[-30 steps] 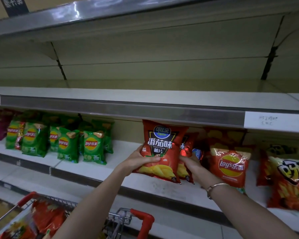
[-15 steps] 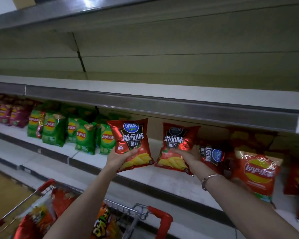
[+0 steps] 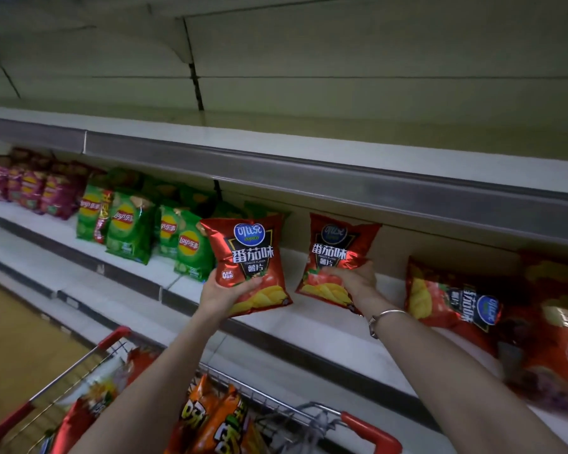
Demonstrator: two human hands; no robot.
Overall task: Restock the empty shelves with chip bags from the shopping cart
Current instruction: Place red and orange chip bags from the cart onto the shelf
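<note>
The left hand (image 3: 223, 291) grips the lower edge of an upright glossy red foil chip bag (image 3: 248, 253), thumb across its front, before the white metal shelf (image 3: 312, 326). At its 3 o'clock, the right hand (image 3: 356, 280) clasps a second matching red foil bag (image 3: 335, 249) over the shelf.

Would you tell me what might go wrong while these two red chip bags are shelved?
The left hand grips its red bag by the lower edge only, near the shelf front, so it might slip toward the cart. The right hand holds the second bag, which may tip like the sideways bag beside it.
</note>
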